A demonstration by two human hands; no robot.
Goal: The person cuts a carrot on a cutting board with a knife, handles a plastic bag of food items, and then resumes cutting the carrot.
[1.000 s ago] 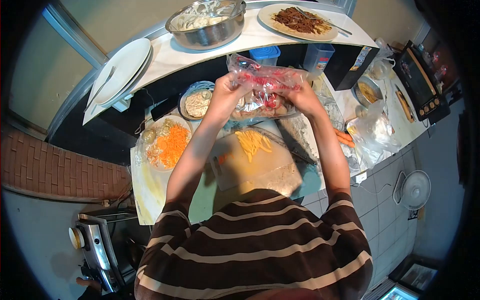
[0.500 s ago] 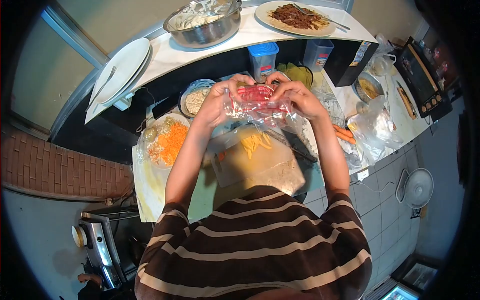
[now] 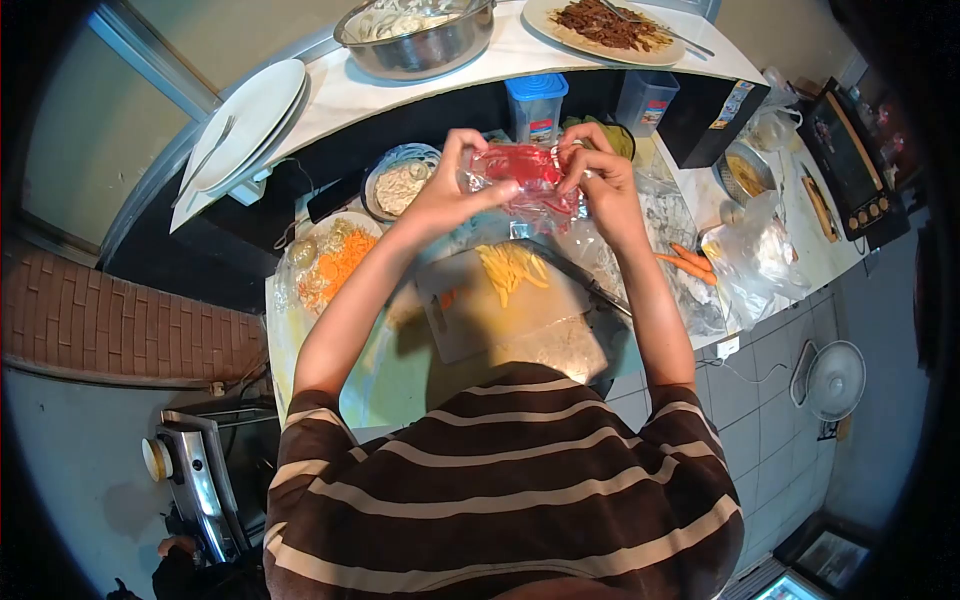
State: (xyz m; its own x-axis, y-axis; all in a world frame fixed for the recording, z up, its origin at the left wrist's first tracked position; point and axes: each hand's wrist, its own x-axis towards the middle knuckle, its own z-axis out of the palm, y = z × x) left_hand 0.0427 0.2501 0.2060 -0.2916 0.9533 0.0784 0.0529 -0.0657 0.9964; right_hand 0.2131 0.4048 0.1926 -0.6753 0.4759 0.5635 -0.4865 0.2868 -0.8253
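A clear plastic packet with red on it (image 3: 520,172) is held up above the counter between my two hands. My left hand (image 3: 455,190) grips its left side, thumb lying across the front and fingers at the back edge. At the right end, my right hand (image 3: 603,182) pinches the plastic with bent fingers. What is inside the packet cannot be made out clearly. Below lies a white cutting board (image 3: 455,335) with a pile of yellow strips (image 3: 512,272). A knife (image 3: 585,283) rests at the board's far right edge.
To the left are a plate of shredded carrot (image 3: 345,262) and a bowl of pale food (image 3: 400,185). Carrots (image 3: 688,262) and a plastic bag (image 3: 755,250) lie right. The raised shelf holds a steel bowl (image 3: 420,55), a meat platter (image 3: 615,30) and white plates (image 3: 255,120).
The packet has turned and flattened, showing more of its red face. My left thumb has moved across its front. My right fingers have shifted along the right end.
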